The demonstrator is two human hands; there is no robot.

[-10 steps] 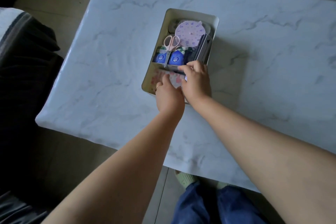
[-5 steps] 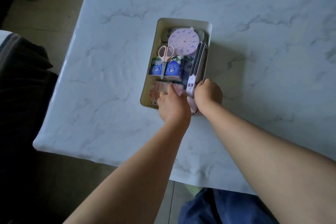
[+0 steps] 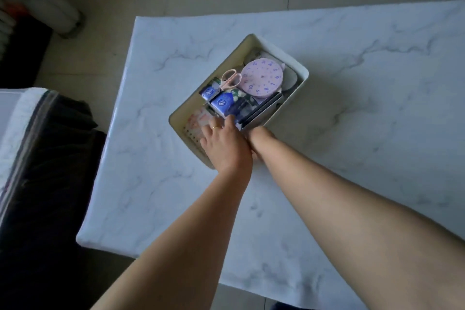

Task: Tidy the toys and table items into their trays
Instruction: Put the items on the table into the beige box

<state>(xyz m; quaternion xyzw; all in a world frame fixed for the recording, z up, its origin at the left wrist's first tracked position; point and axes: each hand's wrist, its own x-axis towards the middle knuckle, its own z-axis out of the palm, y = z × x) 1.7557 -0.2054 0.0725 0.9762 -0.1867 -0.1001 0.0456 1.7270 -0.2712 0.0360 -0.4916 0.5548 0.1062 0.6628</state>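
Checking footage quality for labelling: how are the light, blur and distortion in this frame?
Head view: dim, bluish light; soft shadow right of the tray; wide-angle bending of the table edges; slight motion softness around the left hand; right hand mostly hidden.

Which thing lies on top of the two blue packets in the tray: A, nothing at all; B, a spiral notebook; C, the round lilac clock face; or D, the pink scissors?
D: the pink scissors lie across the two blue packets in the tray, handles toward the lilac clock face beside them.
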